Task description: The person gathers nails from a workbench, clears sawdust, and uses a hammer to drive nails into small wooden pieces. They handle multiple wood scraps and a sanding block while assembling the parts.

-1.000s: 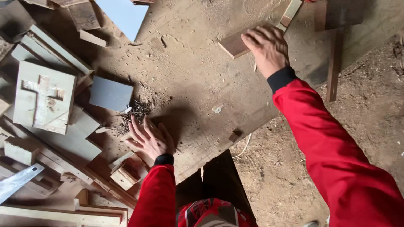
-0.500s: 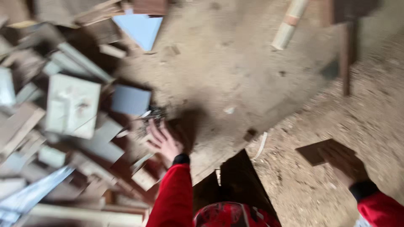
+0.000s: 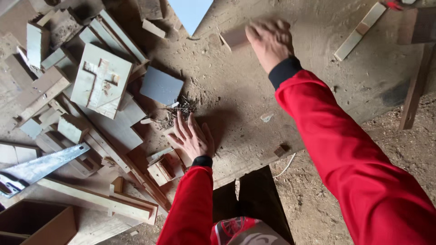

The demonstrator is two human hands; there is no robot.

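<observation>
- The right hand [image 3: 270, 43] reaches out to twelve o'clock, fingers closed on a small wood block [image 3: 235, 37] — it sits low over the dusty tabletop [image 3: 318, 59].
- The left hand [image 3: 193, 138] lies flat, fingers spread open, likely as a brace, its fingertips at a nail pile [image 3: 179, 111].
- At nine o'clock offcuts crowd together — a grey tile [image 3: 161, 85] and a handsaw [image 3: 38, 168] among them.

Red sleeve [image 3: 354, 149] with black cuff [image 3: 284, 71]; pale tan wood block [image 3: 235, 38]; grey-blue square tile [image 3: 161, 85]; silver saw blade [image 3: 43, 165]; sawdust-brown workbench [image 3: 313, 54].
</observation>
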